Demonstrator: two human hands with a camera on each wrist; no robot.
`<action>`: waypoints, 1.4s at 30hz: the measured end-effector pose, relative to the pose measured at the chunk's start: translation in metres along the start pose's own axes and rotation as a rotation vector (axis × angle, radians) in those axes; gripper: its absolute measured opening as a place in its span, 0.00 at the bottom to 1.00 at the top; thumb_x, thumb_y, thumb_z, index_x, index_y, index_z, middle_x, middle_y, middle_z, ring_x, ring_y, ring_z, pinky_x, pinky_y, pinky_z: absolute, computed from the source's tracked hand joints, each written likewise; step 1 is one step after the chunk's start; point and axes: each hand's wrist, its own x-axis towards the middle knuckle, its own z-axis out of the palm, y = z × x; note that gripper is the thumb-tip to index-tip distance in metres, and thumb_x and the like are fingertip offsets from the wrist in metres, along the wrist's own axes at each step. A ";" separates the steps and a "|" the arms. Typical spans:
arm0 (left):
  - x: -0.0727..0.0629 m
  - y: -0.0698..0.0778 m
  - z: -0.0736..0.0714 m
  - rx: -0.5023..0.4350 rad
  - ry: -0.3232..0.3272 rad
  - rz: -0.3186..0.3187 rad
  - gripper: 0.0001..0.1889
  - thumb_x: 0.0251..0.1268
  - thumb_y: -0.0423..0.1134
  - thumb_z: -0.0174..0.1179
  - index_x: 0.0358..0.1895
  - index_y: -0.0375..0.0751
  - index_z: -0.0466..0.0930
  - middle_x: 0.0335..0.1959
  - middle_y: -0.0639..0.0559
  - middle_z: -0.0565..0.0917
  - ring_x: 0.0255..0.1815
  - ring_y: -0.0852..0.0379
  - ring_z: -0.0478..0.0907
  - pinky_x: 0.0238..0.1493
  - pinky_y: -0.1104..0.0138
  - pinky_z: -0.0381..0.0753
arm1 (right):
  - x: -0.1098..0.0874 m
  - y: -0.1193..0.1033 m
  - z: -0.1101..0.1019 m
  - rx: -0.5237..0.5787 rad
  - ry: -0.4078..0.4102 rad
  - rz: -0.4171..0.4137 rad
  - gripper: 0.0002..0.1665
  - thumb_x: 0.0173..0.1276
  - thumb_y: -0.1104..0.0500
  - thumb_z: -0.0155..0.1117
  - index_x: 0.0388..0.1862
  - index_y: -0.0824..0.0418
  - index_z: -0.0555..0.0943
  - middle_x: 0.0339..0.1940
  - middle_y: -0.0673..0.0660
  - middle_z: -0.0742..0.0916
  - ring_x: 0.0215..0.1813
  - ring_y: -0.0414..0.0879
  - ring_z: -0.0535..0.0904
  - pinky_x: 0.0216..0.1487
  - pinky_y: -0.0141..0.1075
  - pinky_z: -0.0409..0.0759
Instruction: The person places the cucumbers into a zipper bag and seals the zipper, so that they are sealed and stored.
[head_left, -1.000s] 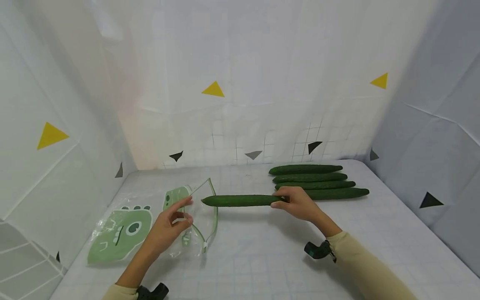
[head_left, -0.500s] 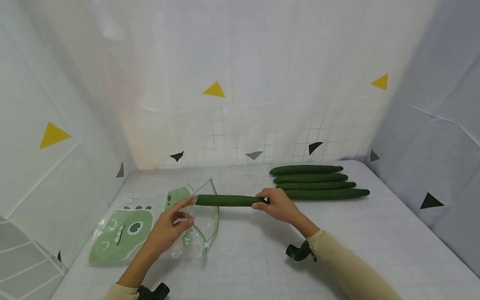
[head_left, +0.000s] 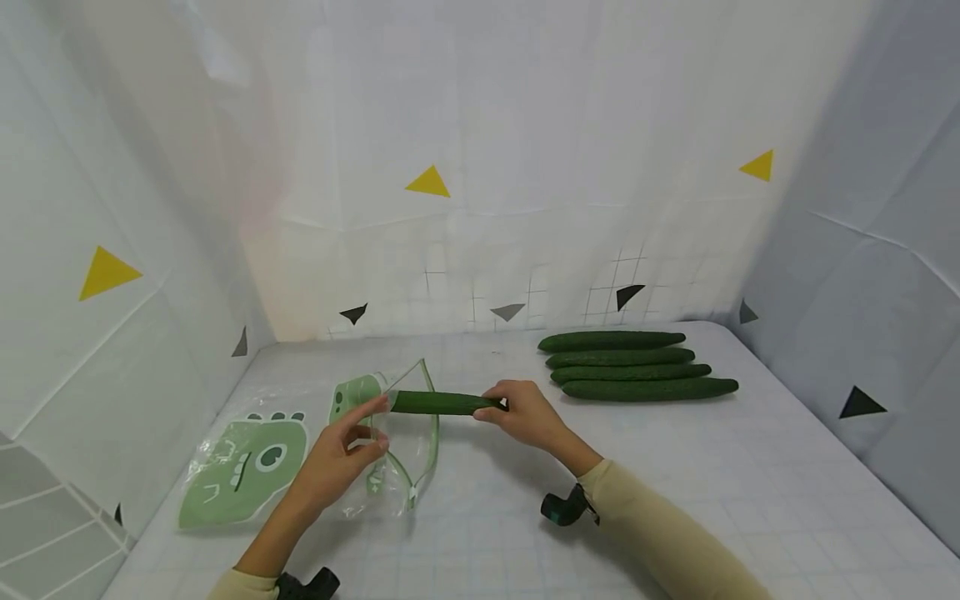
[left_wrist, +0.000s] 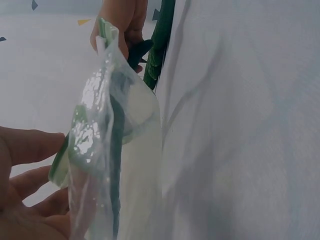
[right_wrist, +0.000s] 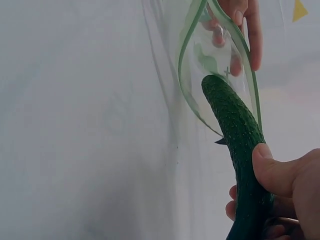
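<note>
My left hand (head_left: 333, 458) holds a clear zip bag (head_left: 433, 437) with a green rim, its mouth spread wide toward the right. In the left wrist view the thumb (left_wrist: 37, 145) lies at the bag's green edge, with the other fingers lower down. My right hand (head_left: 528, 417) grips a long dark green cucumber (head_left: 438, 403) by its right end, level above the table. In the right wrist view the cucumber (right_wrist: 227, 107) points into the bag's mouth (right_wrist: 186, 50). Its far end is partly hidden by the left fingers in the head view.
Several more cucumbers (head_left: 648, 389) lie side by side at the back right of the white table (head_left: 480, 550). Clear plastic with a green dinosaur-face print (head_left: 243, 475) lies left of the left hand. White sheeting (head_left: 525, 100) with yellow and black triangles walls the table in.
My right hand has moved left with the cucumber, whose front end has passed from outside the bag's rim into its mouth. The left hand and the bag have stayed nearly still.
</note>
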 end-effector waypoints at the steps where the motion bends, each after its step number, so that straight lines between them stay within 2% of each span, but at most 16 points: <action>1: 0.000 0.000 0.000 0.001 0.000 0.001 0.33 0.71 0.25 0.64 0.77 0.37 0.68 0.73 0.36 0.71 0.55 0.38 0.78 0.47 0.65 0.83 | 0.002 -0.002 0.002 0.004 -0.001 0.000 0.14 0.71 0.52 0.74 0.47 0.61 0.91 0.38 0.49 0.88 0.26 0.39 0.73 0.29 0.36 0.75; 6: 0.001 -0.001 0.000 0.010 -0.002 0.003 0.32 0.71 0.26 0.65 0.77 0.38 0.68 0.73 0.37 0.72 0.55 0.39 0.79 0.47 0.65 0.83 | 0.008 -0.008 0.013 0.001 -0.007 -0.001 0.11 0.70 0.54 0.75 0.44 0.60 0.91 0.37 0.48 0.88 0.26 0.39 0.72 0.28 0.34 0.74; 17: 0.000 -0.002 0.000 -0.012 -0.008 0.012 0.32 0.71 0.26 0.65 0.77 0.41 0.69 0.74 0.37 0.70 0.55 0.38 0.79 0.47 0.65 0.83 | 0.020 -0.023 0.037 -0.017 -0.039 -0.022 0.12 0.71 0.54 0.74 0.44 0.61 0.91 0.37 0.51 0.89 0.30 0.38 0.74 0.32 0.34 0.75; 26: 0.000 -0.001 -0.001 0.009 0.015 0.042 0.32 0.71 0.25 0.64 0.77 0.42 0.70 0.72 0.42 0.73 0.54 0.39 0.79 0.48 0.65 0.83 | 0.022 -0.020 0.050 -0.010 -0.102 0.026 0.12 0.70 0.54 0.74 0.42 0.62 0.90 0.35 0.50 0.88 0.29 0.38 0.73 0.31 0.33 0.74; 29: -0.001 -0.001 -0.002 0.025 0.024 0.052 0.32 0.71 0.25 0.64 0.76 0.42 0.71 0.71 0.43 0.74 0.54 0.41 0.79 0.49 0.65 0.82 | 0.021 -0.017 0.050 -0.055 -0.125 0.047 0.11 0.69 0.53 0.76 0.41 0.60 0.90 0.34 0.48 0.88 0.31 0.37 0.75 0.34 0.34 0.76; 35: -0.002 0.000 -0.001 0.027 0.024 0.035 0.31 0.71 0.27 0.66 0.76 0.44 0.72 0.72 0.43 0.74 0.54 0.43 0.78 0.50 0.66 0.81 | 0.015 -0.016 0.041 -0.245 -0.208 0.010 0.16 0.63 0.52 0.81 0.44 0.61 0.90 0.34 0.47 0.82 0.34 0.38 0.75 0.36 0.35 0.76; 37: -0.002 0.000 0.000 0.025 0.025 0.033 0.31 0.71 0.27 0.66 0.76 0.44 0.72 0.72 0.43 0.74 0.54 0.42 0.78 0.50 0.66 0.81 | 0.012 -0.015 0.036 -0.297 -0.232 -0.003 0.15 0.63 0.52 0.81 0.42 0.60 0.90 0.34 0.46 0.81 0.34 0.38 0.74 0.35 0.34 0.76; 42: -0.001 0.000 -0.001 0.033 0.021 0.041 0.31 0.71 0.27 0.66 0.76 0.43 0.72 0.72 0.44 0.74 0.54 0.42 0.78 0.50 0.65 0.81 | 0.007 -0.009 0.028 -0.308 -0.241 -0.104 0.06 0.65 0.59 0.78 0.33 0.58 0.88 0.30 0.47 0.79 0.31 0.39 0.72 0.34 0.34 0.74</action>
